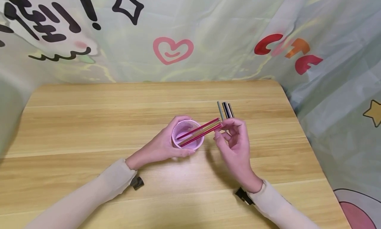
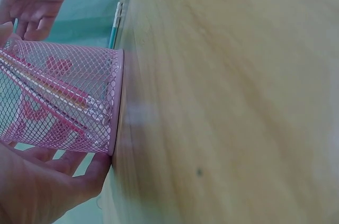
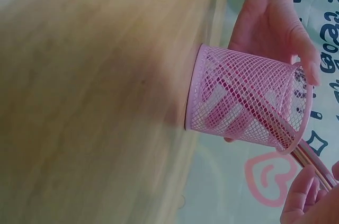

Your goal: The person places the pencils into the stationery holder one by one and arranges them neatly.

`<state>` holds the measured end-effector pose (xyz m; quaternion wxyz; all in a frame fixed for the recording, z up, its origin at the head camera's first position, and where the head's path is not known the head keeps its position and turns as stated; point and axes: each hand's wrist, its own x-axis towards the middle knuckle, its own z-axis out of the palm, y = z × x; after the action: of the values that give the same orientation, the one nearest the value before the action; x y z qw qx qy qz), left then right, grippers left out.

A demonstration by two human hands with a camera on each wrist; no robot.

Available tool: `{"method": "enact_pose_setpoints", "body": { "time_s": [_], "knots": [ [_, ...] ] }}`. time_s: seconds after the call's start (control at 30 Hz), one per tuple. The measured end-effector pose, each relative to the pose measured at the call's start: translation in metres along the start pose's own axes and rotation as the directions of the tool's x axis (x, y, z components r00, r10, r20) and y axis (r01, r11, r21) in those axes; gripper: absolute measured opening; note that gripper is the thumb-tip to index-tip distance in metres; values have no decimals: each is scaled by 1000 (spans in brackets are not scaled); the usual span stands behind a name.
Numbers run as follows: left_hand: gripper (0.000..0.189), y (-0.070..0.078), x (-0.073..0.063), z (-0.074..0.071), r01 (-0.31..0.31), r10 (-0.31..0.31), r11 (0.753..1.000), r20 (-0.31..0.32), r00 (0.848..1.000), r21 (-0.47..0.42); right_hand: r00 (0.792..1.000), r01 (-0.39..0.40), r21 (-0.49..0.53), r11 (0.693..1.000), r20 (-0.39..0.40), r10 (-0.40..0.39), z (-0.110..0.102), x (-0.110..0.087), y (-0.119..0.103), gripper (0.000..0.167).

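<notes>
My left hand (image 1: 163,143) grips a pink mesh pen cup (image 1: 173,136) round its side, thumb and fingers on opposite walls. Several red and gold pencils (image 1: 202,130) lean inside it, lower ends near the base and upper ends sticking out past the rim. At those upper ends is my right hand (image 1: 238,146), fingers loosely bent, the index fingertip right by the pencils and the thumb apart from them. Through the mesh, the pencils (image 3: 259,102) show slanting in the right wrist view. The cup's base (image 2: 117,102) stands upright at the tabletop in the left wrist view.
Beyond my right hand, several dark and grey-blue pencils (image 1: 227,110) lie side by side on the wooden table (image 1: 89,123), partly hidden by the hand. A printed cloth (image 1: 208,30) hangs behind the table's far edge and along its right side.
</notes>
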<state>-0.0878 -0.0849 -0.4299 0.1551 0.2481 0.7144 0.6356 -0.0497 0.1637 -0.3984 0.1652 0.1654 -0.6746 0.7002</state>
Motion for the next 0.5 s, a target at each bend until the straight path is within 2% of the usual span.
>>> {"method": "enact_pose_setpoints", "body": {
  "time_s": [0.5],
  "knots": [
    [96,-1,0,0,-6,6,1000,1,1000,-11,1000,-10,4,1000,-15,10,-24,7,0,33]
  ]
}}
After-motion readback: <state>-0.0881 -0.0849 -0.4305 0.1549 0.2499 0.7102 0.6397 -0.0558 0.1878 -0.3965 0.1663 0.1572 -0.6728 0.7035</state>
